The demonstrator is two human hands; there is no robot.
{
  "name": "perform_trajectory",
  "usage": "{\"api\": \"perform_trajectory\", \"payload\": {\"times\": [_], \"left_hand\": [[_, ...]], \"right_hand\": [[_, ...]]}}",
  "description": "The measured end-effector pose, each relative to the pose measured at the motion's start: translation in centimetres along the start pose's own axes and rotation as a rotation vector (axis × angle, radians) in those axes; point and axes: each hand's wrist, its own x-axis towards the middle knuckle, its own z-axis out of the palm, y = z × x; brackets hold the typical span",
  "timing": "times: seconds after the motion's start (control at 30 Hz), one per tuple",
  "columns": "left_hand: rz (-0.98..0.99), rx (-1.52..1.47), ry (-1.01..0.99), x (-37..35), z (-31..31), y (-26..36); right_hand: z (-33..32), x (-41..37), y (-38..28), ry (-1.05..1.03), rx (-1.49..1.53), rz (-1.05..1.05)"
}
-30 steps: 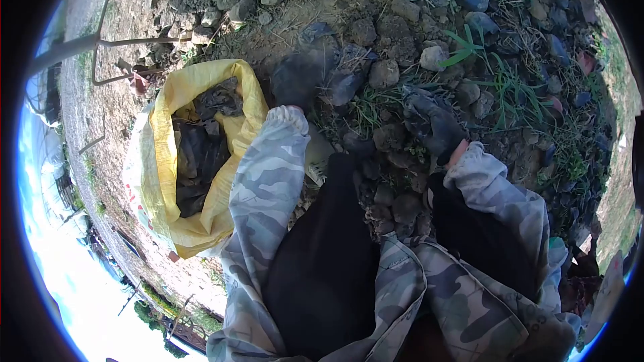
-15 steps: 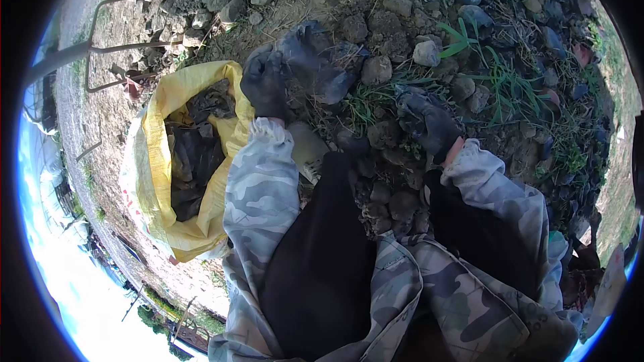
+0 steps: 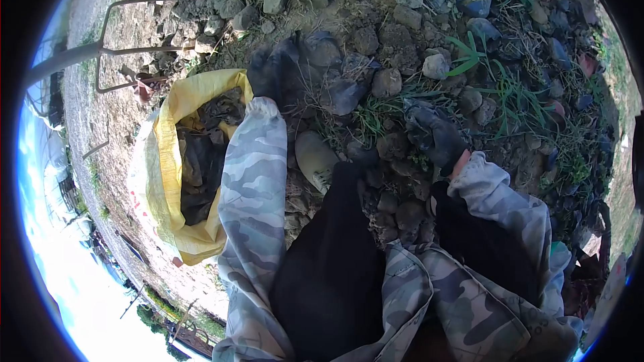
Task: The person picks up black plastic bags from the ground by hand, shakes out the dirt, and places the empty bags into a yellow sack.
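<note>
My left hand [image 3: 272,72], in a dark glove, is at the right rim of a yellow woven sack [image 3: 171,154]. It is slightly blurred, its fingers closed on the edge of a dark plastic sheet [image 3: 339,90] that lies crumpled over soil and dry grass. Inside the sack are crumpled dark plastic pieces [image 3: 194,167]. My right hand [image 3: 436,137], also gloved, is low over the ground beside green grass [image 3: 376,117]. Its fingers are curled together, and what they hold, if anything, is hidden.
A fork with long metal tines [image 3: 104,47] stands at the left behind the sack. Stones [image 3: 436,66] and clods lie across the ground, with weeds [image 3: 469,53] at the right. My shoe [image 3: 314,161] is between the sack and my right hand.
My left hand has shifted slightly away from me at the sack's rim, and its arm is straighter. The whole view has moved a little; my right hand stays by the grass.
</note>
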Motion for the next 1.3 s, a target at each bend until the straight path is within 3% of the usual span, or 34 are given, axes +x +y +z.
{"api": "perform_trajectory", "payload": {"times": [0.07,0.2,0.27,0.33,0.4,0.57,0.6,0.67,0.7,0.77,0.8,0.87,1.0,1.07,1.1,1.13,1.2,1.23,1.3], "left_hand": [[-0.141,-0.466,-0.088,-1.1,0.3,3.4],[-0.061,-0.585,-0.111,-1.8,2.3,4.5],[0.007,0.233,-0.046,-2.1,2.9,5.3],[-0.043,0.178,0.016,-2.6,3.5,6.7],[-0.093,0.126,0.074,-2.8,3.2,6.8],[0.355,0.515,-0.141,-2.5,2.0,5.1],[0.353,0.514,-0.135,-2.3,2.2,4.5],[0.277,0.143,-0.020,-1.5,3.2,1.3],[0.279,0.142,-0.016,-2.0,2.9,4.0],[-0.430,-0.562,-0.053,-4.0,2.1,11.7],[-0.434,-0.563,-0.055,-3.6,2.3,10.0],[0.384,-0.250,-0.182,-2.0,2.3,4.7],[0.348,0.012,0.025,-1.2,1.0,3.5],[0.018,0.049,0.260,-0.6,0.3,5.4],[0.196,0.364,0.369,0.1,-0.4,5.7],[0.198,0.366,0.367,0.2,-0.6,6.0],[0.517,0.577,0.433,0.1,-1.3,8.5],[0.405,0.403,0.432,-0.3,-1.4,9.3],[0.499,0.345,0.397,-1.6,-0.8,12.3]], "right_hand": [[-0.1,0.1,0.1,-0.021,0.001,0.003],[-0.8,0.3,0.4,-0.060,0.022,0.010],[-0.7,0.4,0.8,-0.032,-0.096,-0.062],[-0.6,0.4,0.7,-0.006,-0.212,-0.132],[-0.5,0.3,0.4,-0.010,0.040,0.022],[0.0,0.2,0.3,0.050,0.023,0.055],[0.0,0.2,0.3,0.042,0.030,0.050],[0.9,-0.2,0.1,0.064,0.029,0.030],[1.3,-0.3,-0.1,0.090,0.033,0.009],[0.1,0.1,0.0,0.005,0.019,0.021],[-0.7,0.2,0.1,-0.078,0.008,0.039],[-1.6,0.3,0.4,-0.088,-0.049,0.041],[-1.3,0.5,0.4,-0.090,-0.066,0.043],[-2.1,1.0,0.4,-0.187,-0.021,0.045],[-2.4,1.1,0.6,-0.286,0.024,0.052],[-2.7,1.0,0.9,-0.287,0.027,0.051],[-1.7,0.4,1.0,-0.109,-0.583,-0.223],[-1.4,0.2,0.8,-0.107,-0.579,-0.225],[-0.8,-0.2,0.2,-0.038,0.028,0.100]]}}
